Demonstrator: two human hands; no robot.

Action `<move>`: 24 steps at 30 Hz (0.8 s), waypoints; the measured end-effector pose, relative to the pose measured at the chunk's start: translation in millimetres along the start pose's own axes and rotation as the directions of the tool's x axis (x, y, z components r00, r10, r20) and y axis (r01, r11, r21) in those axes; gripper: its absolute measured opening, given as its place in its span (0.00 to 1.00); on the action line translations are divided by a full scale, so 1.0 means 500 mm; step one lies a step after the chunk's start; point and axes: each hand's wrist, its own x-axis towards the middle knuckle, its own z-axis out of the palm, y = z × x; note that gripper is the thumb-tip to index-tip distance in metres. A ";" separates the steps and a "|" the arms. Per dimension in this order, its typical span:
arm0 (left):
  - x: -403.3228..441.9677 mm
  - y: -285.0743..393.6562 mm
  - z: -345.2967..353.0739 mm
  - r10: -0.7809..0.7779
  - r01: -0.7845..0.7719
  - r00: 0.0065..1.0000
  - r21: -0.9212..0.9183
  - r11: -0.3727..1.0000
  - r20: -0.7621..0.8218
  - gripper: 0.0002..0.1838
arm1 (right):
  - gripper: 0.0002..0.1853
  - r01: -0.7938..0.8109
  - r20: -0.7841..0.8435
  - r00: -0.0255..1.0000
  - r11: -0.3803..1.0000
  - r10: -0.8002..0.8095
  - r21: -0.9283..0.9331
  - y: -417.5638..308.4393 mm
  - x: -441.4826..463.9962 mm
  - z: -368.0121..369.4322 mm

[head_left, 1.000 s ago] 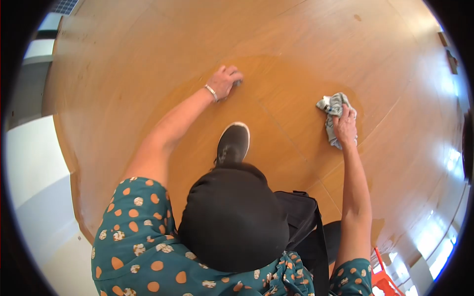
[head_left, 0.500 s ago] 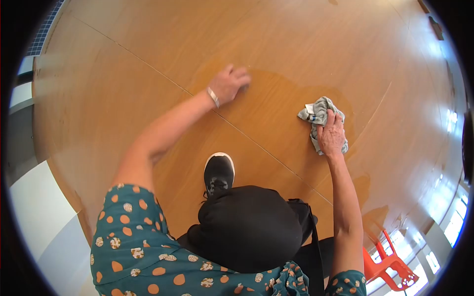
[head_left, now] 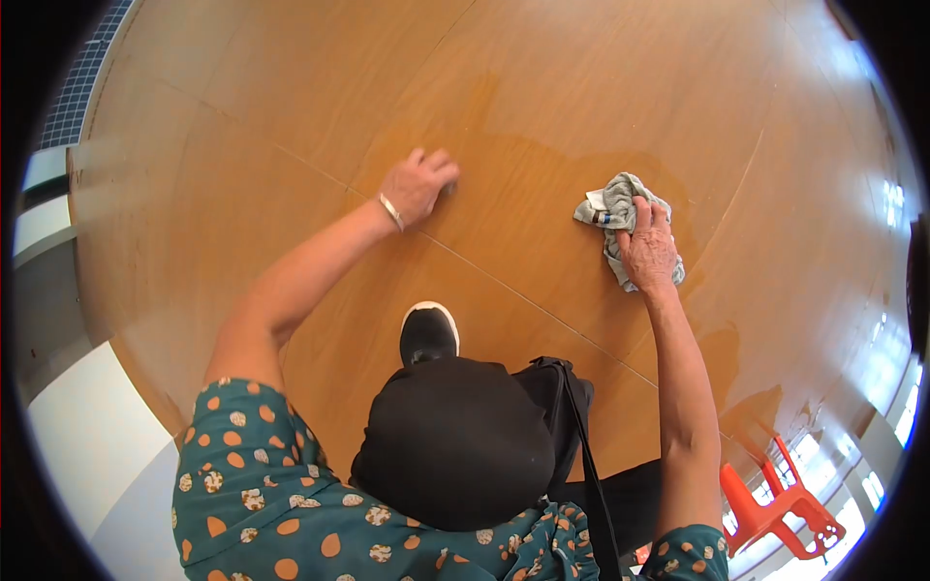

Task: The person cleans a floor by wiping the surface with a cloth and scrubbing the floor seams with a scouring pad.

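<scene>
My left hand is low over the brown wooden surface, near a thin seam line. Its fingers curl down around something small and greyish that is mostly hidden and slightly blurred. A band circles that wrist. Farther right, my right hand presses on a crumpled grey cloth, its fingers bent into the folds. A white tag and a dark stripe show on the cloth's left side. Around and between both hands, a darker, wet-looking patch spreads over the wood.
My black shoe rests on the wood below the hands, with my dark-clothed knee behind it. A black strap hangs by my right arm. A red plastic stool stands at lower right. White panels line the left edge.
My left hand has moved left and slightly down, its fingers still curled. My right hand and the cloth have shifted slightly up and left in view. The camera view has also shifted a little.
</scene>
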 end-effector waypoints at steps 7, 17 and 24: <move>0.259 -0.093 0.012 -0.048 0.047 0.998 0.022 0.999 0.048 0.12 | 0.30 -0.044 -0.003 0.999 0.999 0.044 0.022 0.007 -0.016 0.011; -0.066 0.009 -0.048 0.078 -0.063 0.982 -0.094 0.994 0.169 0.12 | 0.29 -0.072 -0.016 0.997 0.995 0.073 0.066 0.005 -0.016 0.006; 0.219 -0.091 0.028 0.075 -0.075 0.997 0.012 0.997 -0.008 0.12 | 0.29 -0.073 -0.033 0.997 0.996 0.075 0.055 0.000 -0.013 0.005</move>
